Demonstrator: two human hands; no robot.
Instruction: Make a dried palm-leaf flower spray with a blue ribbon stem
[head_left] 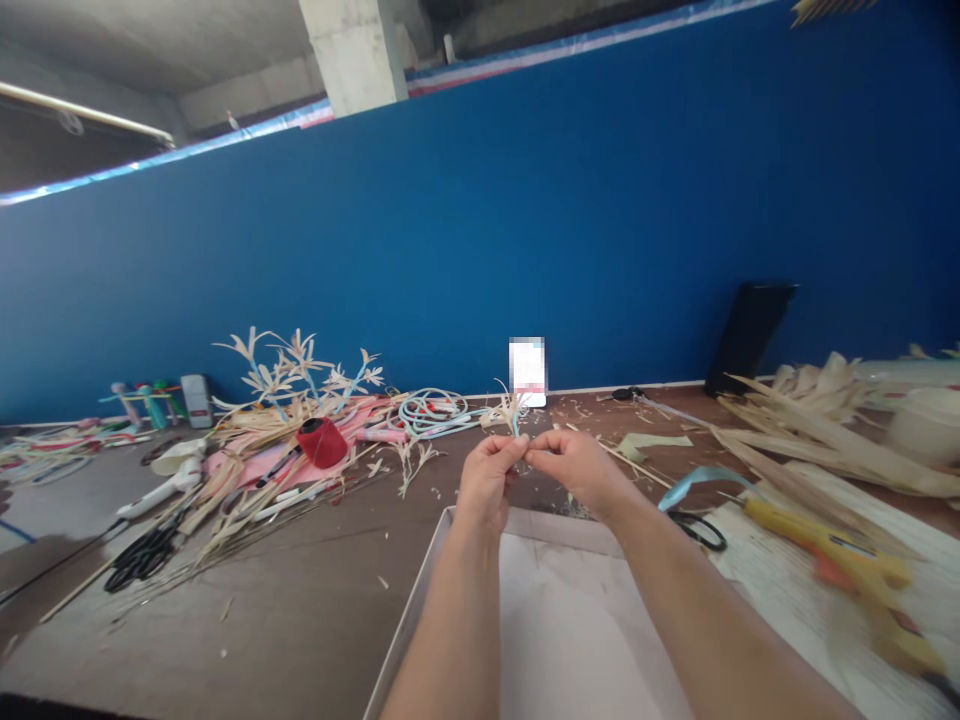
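Observation:
A small pale flower (513, 408) with thin, dried-leaf petals stands up above my fingertips. My left hand (489, 478) is closed, thumb and forefinger pinching the flower at its light-blue stem. Right against it, my right hand (576, 466) is also in a pinch, its fingertips touching or almost touching the left ones. What sits between the right fingers is too small to make out. Both hands are over the far rim of a white box tray (570, 620).
Several finished flowers (300, 365) stand at left behind a red thread spool (321, 442). Black scissors (150, 550) and a white glue gun (161, 490) lie nearer. At right are a yellow glue gun (832, 550) and dried husks (847, 430). A lit phone (528, 370) leans on the blue partition (480, 220).

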